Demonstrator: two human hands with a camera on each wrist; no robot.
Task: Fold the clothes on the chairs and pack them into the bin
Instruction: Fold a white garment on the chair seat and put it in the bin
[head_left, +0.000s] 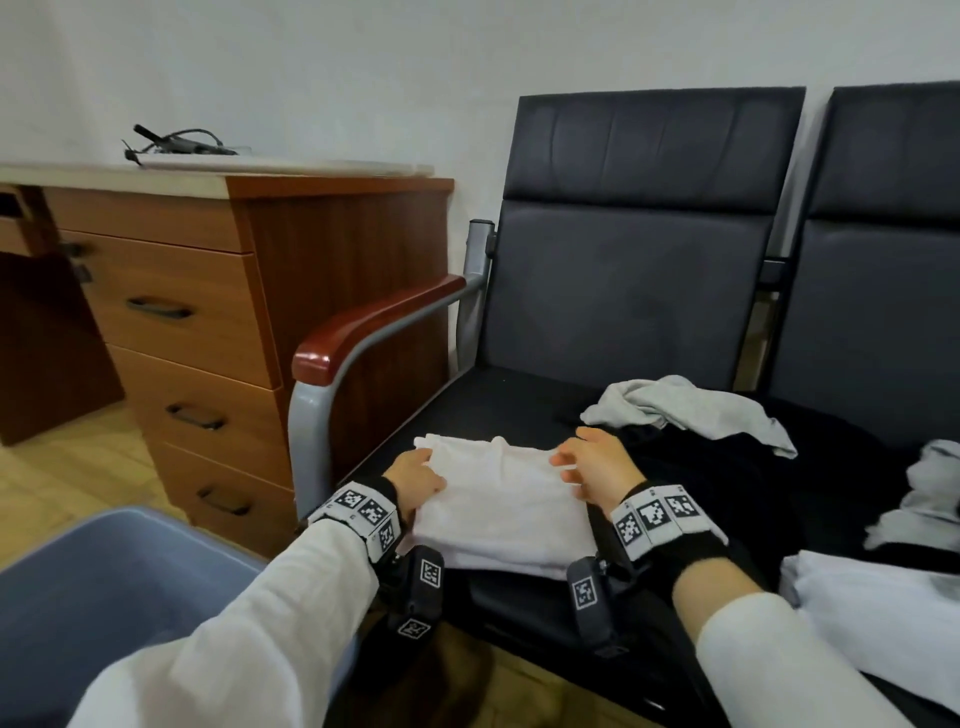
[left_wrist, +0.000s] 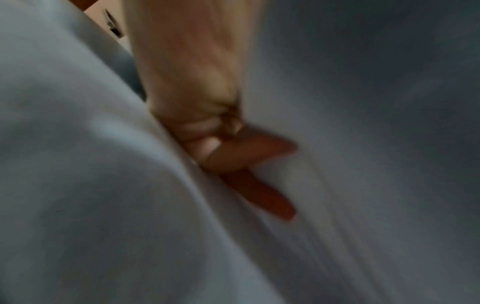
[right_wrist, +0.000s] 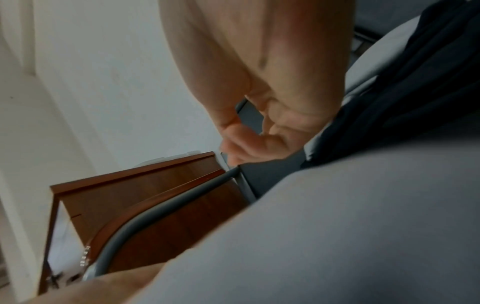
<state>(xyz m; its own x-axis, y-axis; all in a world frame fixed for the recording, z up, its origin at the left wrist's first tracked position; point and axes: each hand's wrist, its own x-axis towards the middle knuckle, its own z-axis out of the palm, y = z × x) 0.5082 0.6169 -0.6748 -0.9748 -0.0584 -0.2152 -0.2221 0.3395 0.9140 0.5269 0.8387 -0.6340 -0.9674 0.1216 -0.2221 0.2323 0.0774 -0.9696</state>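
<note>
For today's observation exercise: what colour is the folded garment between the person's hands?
White; the folded garment shows best in the head view.

Folded garment (head_left: 498, 509) on chair seat (head_left: 493, 410); bin (head_left: 104, 597) left (on floor), loose clothes (head_left: 691, 410) right.

2 long white sleeves (head_left: 249, 623) — loose, creased. Each wrist: black strap (head_left: 691, 552) w/ white blocks (head_left: 657, 514) of b&w square codes — black cam pods (head_left: 423, 582) underneath, also tagged.
</note>
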